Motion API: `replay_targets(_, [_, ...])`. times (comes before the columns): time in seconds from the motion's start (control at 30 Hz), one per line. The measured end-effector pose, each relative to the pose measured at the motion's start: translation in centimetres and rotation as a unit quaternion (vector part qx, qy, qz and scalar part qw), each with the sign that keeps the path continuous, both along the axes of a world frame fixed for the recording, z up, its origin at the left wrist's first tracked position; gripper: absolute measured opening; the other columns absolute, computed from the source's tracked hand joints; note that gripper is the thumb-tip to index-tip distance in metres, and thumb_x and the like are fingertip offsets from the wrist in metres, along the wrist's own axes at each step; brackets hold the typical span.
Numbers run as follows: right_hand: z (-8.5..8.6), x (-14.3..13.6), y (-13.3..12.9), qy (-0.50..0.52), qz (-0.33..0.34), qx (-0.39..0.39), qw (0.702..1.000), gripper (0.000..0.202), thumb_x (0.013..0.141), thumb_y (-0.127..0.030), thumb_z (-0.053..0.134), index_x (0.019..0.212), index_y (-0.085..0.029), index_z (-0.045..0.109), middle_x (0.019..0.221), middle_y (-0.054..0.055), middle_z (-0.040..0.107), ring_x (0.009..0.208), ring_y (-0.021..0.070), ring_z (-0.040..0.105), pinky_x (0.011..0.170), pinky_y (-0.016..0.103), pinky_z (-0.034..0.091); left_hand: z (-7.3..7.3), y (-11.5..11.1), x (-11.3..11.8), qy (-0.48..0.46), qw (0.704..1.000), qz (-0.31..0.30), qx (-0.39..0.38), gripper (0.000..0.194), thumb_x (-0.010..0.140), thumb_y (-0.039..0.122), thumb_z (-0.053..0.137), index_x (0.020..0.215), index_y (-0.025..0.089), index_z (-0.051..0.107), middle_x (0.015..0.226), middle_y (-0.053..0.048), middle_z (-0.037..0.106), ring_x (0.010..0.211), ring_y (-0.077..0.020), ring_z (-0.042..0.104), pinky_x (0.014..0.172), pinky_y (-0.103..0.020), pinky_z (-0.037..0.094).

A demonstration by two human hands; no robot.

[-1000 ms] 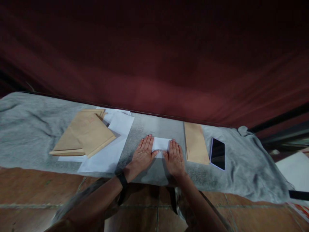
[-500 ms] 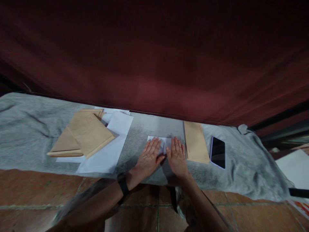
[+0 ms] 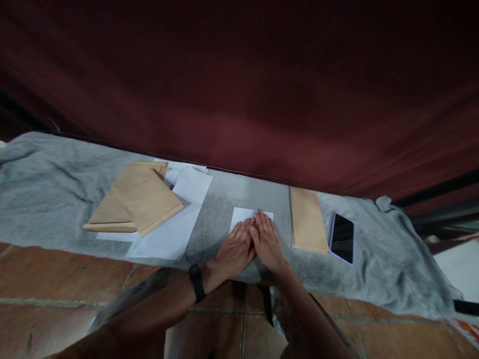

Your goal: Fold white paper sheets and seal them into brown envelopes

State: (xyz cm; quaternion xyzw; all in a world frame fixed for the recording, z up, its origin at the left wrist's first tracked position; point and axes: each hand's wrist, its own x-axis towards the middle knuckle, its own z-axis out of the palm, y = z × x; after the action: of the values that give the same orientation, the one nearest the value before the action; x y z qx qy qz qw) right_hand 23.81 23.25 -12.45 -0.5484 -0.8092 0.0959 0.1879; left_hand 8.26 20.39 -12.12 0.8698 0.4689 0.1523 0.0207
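Clearly, both hands lay flat near the lower middle of the frame, the left hand (image 3: pixel 234 252) and right hand (image 3: pixel 266 244) touching, fingers straight and close together, pressing down rather than clamped on anything. Beneath their fingers, at the centre, was a piece of white paper (image 3: pixel 241 214), its far edge and upper corners showing. It was probably light and thin, easy to crease or tear and apt to slide on the grey cloth (image 3: pixel 45 199); those bare corners seemed the best places to pinch it, with a palm steadying the rest.

Farther out, right of centre, a brown envelope (image 3: pixel 309 222) lay flat, with a phone (image 3: pixel 342 238) just beside it. Left of centre, more brown envelopes (image 3: pixel 153 202) overlapped on white sheets (image 3: pixel 196 199). The envelopes looked fairly stiff and flat, but whether they held anything could not be told.
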Motion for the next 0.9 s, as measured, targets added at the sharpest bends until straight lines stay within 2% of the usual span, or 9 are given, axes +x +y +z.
replay_targets(0.17, [-0.1,0.9,0.9,-0.056,0.0,0.037,0.998,0.057,0.111,-0.032,0.024,0.158,-0.006,0.04,0.165,0.02,0.038,0.158,0.0265,0.028,0.126,0.052,0.029,0.9,1.4,-1.1,0.04,0.999,-0.026,-0.014,0.057,0.105,0.036,0.045,0.153,0.006,0.042,0.162,-0.021,0.043,0.155,-0.0283,0.033,0.127,-0.048,0.028])
replay_targets(0.3, [0.3,1.2,2.2,-0.061,-0.032,0.05,0.996,0.053,0.109,-0.029,0.03,0.153,-0.005,0.047,0.16,0.02,0.047,0.151,0.0271,0.039,0.125,0.05,0.029,1.5,2.0,-1.4,0.088,0.995,-0.043,-0.02,0.047,0.105,0.022,0.04,0.151,0.01,0.045,0.159,-0.018,0.048,0.153,-0.0247,0.039,0.127,-0.046,0.029])
replay_targets(0.47, [0.8,1.4,3.0,-0.055,-0.034,0.058,0.996,0.046,0.106,-0.022,0.033,0.146,-0.01,0.053,0.148,0.019,0.059,0.141,0.0268,0.048,0.121,0.052,0.033,2.3,1.5,-1.4,0.119,0.991,-0.052,-0.012,0.052,0.099,0.004,0.034,0.149,0.011,0.048,0.16,-0.016,0.048,0.15,-0.0222,0.044,0.126,-0.043,0.033])
replay_targets(0.67, [1.0,1.5,2.9,-0.062,-0.02,0.078,0.995,0.043,0.106,-0.02,0.035,0.141,-0.008,0.056,0.137,0.02,0.062,0.132,0.0279,0.052,0.116,0.048,0.039,3.1,0.9,-0.9,0.121,0.991,-0.049,-0.002,0.051,0.098,0.003,0.035,0.146,0.009,0.05,0.157,-0.019,0.051,0.147,-0.0246,0.048,0.124,-0.046,0.036])
replay_targets(0.9, [0.5,1.7,2.5,-0.043,-0.014,0.095,0.994,0.045,0.107,-0.022,0.032,0.143,-0.006,0.053,0.14,0.022,0.059,0.135,0.0287,0.049,0.117,0.05,0.039,3.6,0.4,-0.5,0.153,0.987,-0.049,0.015,0.05,0.098,0.003,0.034,0.145,0.006,0.051,0.156,-0.019,0.052,0.146,-0.0252,0.05,0.123,-0.045,0.039])
